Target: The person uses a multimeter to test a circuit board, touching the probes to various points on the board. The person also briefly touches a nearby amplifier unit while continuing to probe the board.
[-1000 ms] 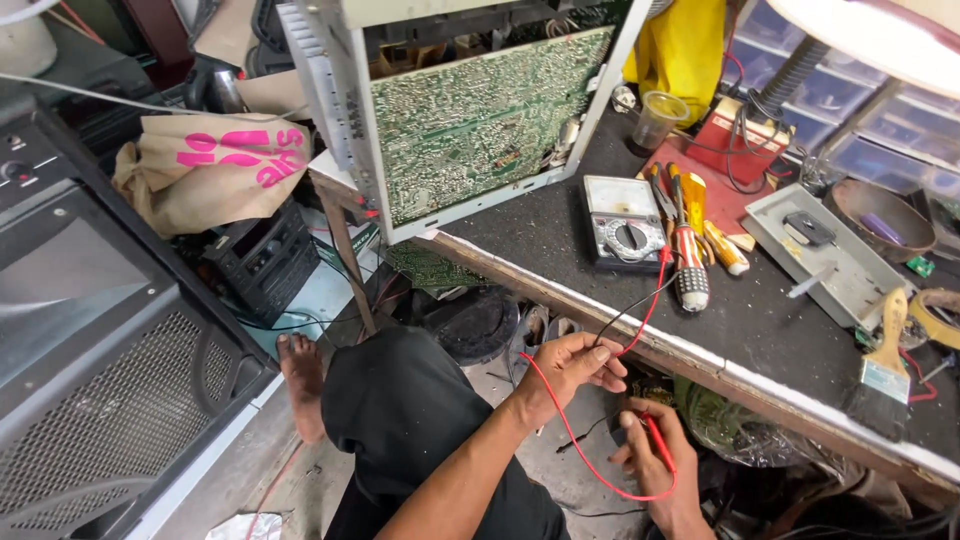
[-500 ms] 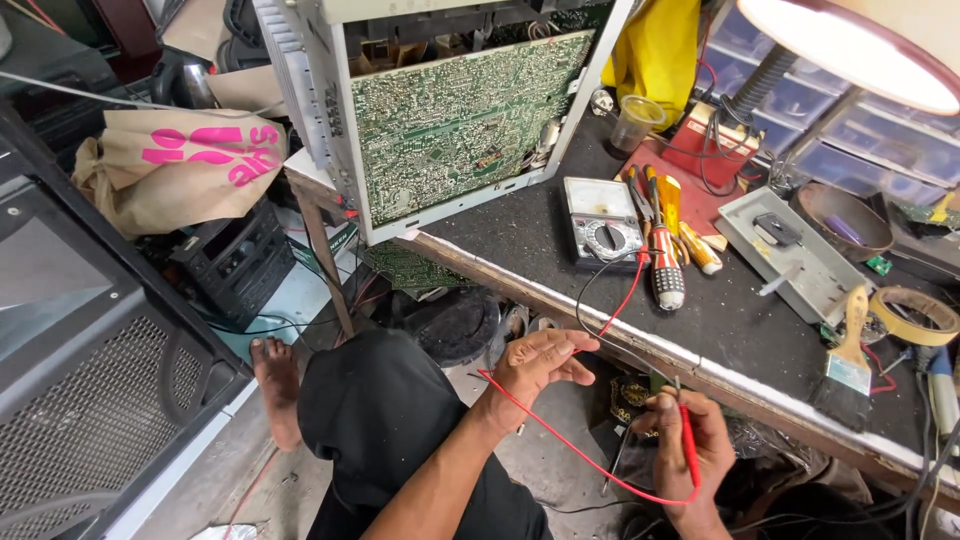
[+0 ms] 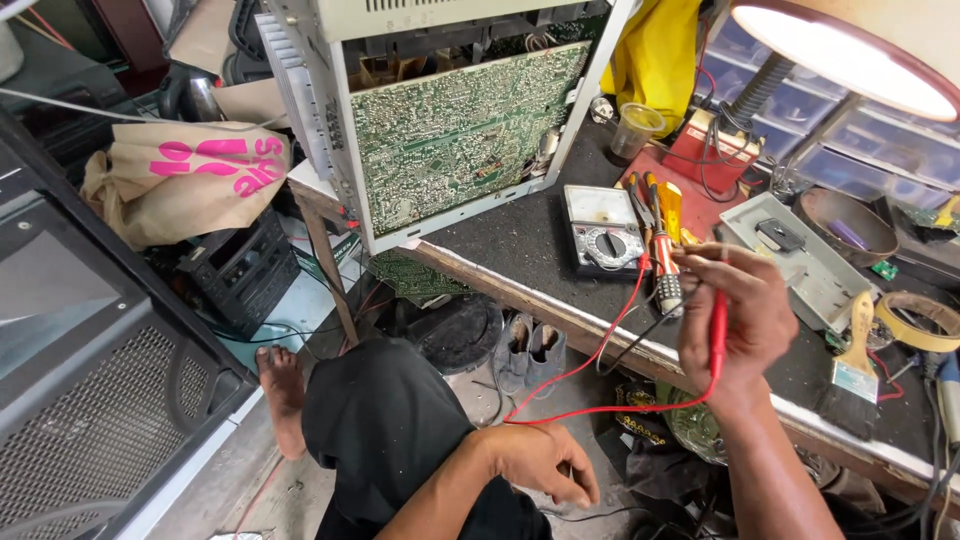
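My right hand (image 3: pixel 738 322) is raised over the bench edge, shut on a red test probe (image 3: pixel 718 325) that points down. Its red lead (image 3: pixel 600 355) loops down toward my lap and back up to the analogue multimeter (image 3: pixel 600 230) lying on the dark bench top. A black lead (image 3: pixel 640 335) runs beside it. My left hand (image 3: pixel 545 462) rests low by my knee, fingers curled downward; what it grips is hidden. An opened grey chassis stands tilted on the bench with its green circuit board (image 3: pixel 460 130) facing me.
Screwdrivers (image 3: pixel 660 225), a grey tray (image 3: pixel 800 262), a paintbrush (image 3: pixel 855 365), a tape roll (image 3: pixel 915 322), a plastic cup (image 3: pixel 637 130) and a lit lamp (image 3: pixel 850 50) crowd the bench. A tan bag (image 3: pixel 180 178) and black equipment (image 3: pixel 90 390) stand left.
My right hand rose from below the bench up over its edge with the red probe. My left hand dropped from the red lead down to my knee.
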